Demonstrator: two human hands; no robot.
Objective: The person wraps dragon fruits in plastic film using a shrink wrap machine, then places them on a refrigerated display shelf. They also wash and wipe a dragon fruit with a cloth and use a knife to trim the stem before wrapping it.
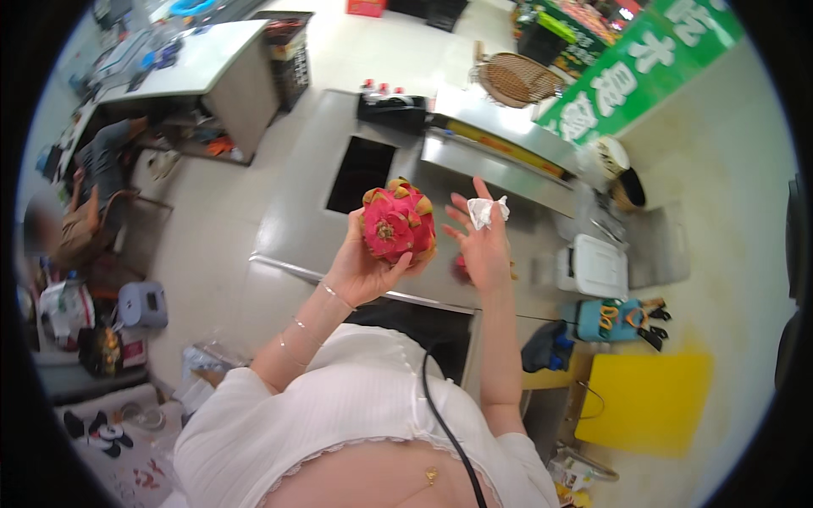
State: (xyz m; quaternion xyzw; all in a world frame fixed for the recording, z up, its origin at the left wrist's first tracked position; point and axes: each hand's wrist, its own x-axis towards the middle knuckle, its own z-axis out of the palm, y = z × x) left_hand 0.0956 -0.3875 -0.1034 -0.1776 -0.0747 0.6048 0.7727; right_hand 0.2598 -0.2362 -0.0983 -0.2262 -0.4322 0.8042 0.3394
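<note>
A pink dragon fruit with green-tipped scales rests in my left hand, above the edge of the stainless steel counter. My right hand is to its right, fingers spread, with a crumpled white tissue held at the thumb and index finger. Behind the right wrist, another reddish-pink thing lies on the counter, mostly hidden and blurred. A black panel is set into the counter left of the dragon fruit.
At right are a white lidded container, a blue holder with knives and scissors, and a yellow board. A black tray with red-capped bottles stands at the counter's far edge. Another person sits far left.
</note>
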